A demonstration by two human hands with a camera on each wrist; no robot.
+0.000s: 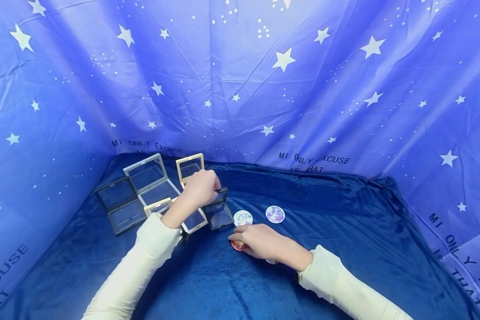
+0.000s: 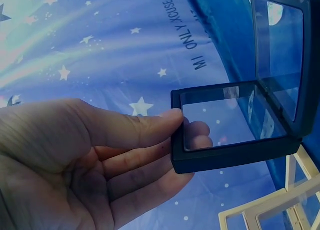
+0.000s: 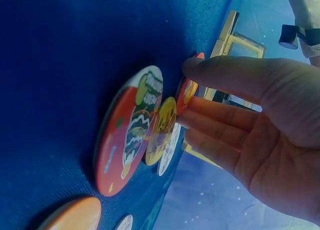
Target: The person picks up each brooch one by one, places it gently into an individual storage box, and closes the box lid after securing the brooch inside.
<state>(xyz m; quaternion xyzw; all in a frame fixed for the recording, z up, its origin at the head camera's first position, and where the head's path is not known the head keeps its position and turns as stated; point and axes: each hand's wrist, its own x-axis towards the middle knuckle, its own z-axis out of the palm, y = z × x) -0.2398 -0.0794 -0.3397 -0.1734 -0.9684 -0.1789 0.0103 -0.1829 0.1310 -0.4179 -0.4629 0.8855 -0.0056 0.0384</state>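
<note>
My left hand (image 1: 200, 189) pinches one edge of a small black hinged display frame (image 2: 235, 162) with clear panels. Its lid stands raised at an angle, and the thumb lies on the rim with the fingertips seen through the panel. In the head view this black frame (image 1: 226, 218) is at the right end of the group of frames. My right hand (image 1: 266, 242) holds a small red round badge (image 3: 189, 92) by its edge, thumb on one side and fingers on the other. Right beside this hand lies a white round badge (image 1: 243, 217), with a purple-white badge (image 1: 275, 214) farther right.
Several opened frames stand at the left: a larger black one (image 1: 126, 218), a grey one (image 1: 158, 192) and a gold one (image 1: 190, 166). More badges lie by my right hand: a large red-and-white one (image 3: 132, 135), a yellow one (image 3: 161, 132), an orange one (image 3: 75, 215). Blue cloth (image 1: 208, 289) covers the table.
</note>
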